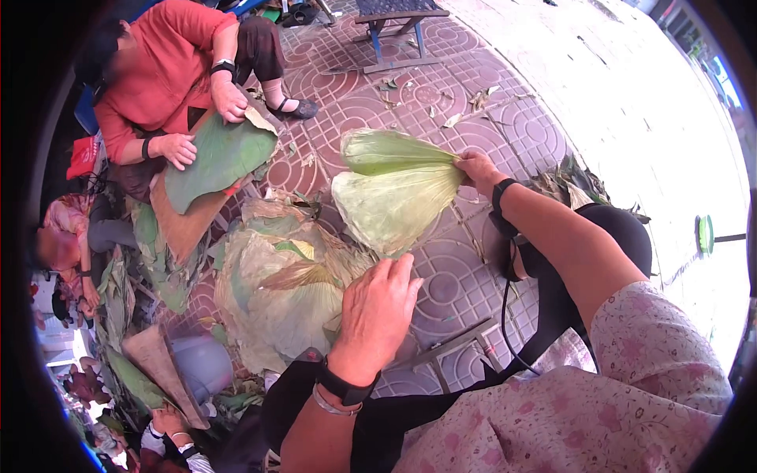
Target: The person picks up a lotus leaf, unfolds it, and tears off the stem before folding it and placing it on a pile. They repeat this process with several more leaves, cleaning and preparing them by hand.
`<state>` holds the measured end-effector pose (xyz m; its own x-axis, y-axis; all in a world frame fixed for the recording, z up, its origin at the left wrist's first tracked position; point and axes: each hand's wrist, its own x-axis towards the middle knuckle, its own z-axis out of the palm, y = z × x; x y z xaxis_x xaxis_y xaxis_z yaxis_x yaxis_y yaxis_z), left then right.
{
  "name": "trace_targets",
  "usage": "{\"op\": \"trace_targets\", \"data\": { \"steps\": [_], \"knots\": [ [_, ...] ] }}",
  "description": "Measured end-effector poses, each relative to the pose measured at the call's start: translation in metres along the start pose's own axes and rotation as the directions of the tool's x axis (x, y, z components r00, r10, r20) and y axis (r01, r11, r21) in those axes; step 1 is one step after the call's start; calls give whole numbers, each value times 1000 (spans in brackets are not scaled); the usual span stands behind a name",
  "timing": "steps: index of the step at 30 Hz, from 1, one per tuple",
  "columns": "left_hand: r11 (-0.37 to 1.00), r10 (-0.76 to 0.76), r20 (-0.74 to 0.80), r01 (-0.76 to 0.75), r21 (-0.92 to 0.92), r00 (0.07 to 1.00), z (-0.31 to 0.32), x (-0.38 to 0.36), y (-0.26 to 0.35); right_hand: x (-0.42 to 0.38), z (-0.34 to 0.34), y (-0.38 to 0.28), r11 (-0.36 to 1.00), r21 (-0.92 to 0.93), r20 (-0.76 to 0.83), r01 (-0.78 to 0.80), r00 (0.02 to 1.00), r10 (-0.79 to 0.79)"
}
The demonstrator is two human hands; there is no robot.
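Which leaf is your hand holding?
The pale green, fan-shaped leaf, gripped by the right hand; the broad darker green leaf and heaped beige leaves aren't.

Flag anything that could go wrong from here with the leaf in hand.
The right hand pinches the pale leaf at its narrow end, so it might tear or slip there. The left hand, near its lower edge, shows no grip to catch it. The black cord looping near the leg could snag.

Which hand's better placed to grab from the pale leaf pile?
Left hand, probably: it looks empty and is closer to the leaf pile; the right hand holds a green leaf.
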<state>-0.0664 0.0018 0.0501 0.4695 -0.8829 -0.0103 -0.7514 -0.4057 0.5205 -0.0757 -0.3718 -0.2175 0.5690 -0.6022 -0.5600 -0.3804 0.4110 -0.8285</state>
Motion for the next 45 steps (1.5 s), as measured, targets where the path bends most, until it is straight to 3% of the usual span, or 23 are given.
{"op": "trace_targets", "data": {
  "steps": [5, 8, 12, 15, 19, 20, 22, 23, 26, 29, 32, 36, 41, 45],
  "knots": [
    [1000, -17, 136, 18, -6, 991, 1, 4, 13, 25, 17, 53, 990, 138, -158, -40, 986, 61],
    [998, -53, 229, 41, 54, 972, 5, 8, 13, 33, 18, 88, 988, 123, -204, -92, 972, 115],
    [996, -62, 304, 42, 73, 951, 7, 12, 15, 45, 15, 111, 963, 269, -160, -28, 984, 73],
    [997, -59, 347, 42, 58, 936, 9, 16, 15, 62, 12, 119, 972, 221, -147, -77, 983, 111],
    [998, -37, 380, 12, 69, 924, 15, 20, 11, 83, 7, 138, 985, -44, -338, -166, 930, 142],
    [997, -31, 386, 2, 75, 922, 17, 22, 10, 88, 4, 144, 963, -244, -371, -117, 928, 19],
    [998, -25, 395, -3, 69, 918, 19, 23, 10, 85, 0, 152, 789, -613, -359, -48, 906, -225],
    [998, -22, 400, -5, 67, 916, 20, 23, 9, 84, -3, 154, 778, -619, -365, -107, 916, -164],
    [996, -26, 418, -12, 89, 908, 24, 23, 9, 62, 10, 134, 446, -884, -331, -141, 862, -384],
    [995, 36, 374, -67, 70, 927, 31, 21, 6, 57, 27, 112, 388, -917, -121, 93, 862, -493],
    [981, -1, 306, -58, 185, 952, 42, 15, 7, 72, 53, 97, 421, -894, -101, 153, 847, -522],
    [988, -35, 315, -15, 156, 948, 47, 12, 5, 94, 73, 81, 357, -917, -15, 179, 877, -481],
    [993, -43, 317, 6, 116, 948, 47, 11, 3, 107, 79, 78, 346, -936, -93, 71, 896, -435],
    [994, 72, 274, -91, 57, 959, 31, 24, 0, 123, 66, 85, 366, -930, -144, 18, 900, -411]
  ]
}}
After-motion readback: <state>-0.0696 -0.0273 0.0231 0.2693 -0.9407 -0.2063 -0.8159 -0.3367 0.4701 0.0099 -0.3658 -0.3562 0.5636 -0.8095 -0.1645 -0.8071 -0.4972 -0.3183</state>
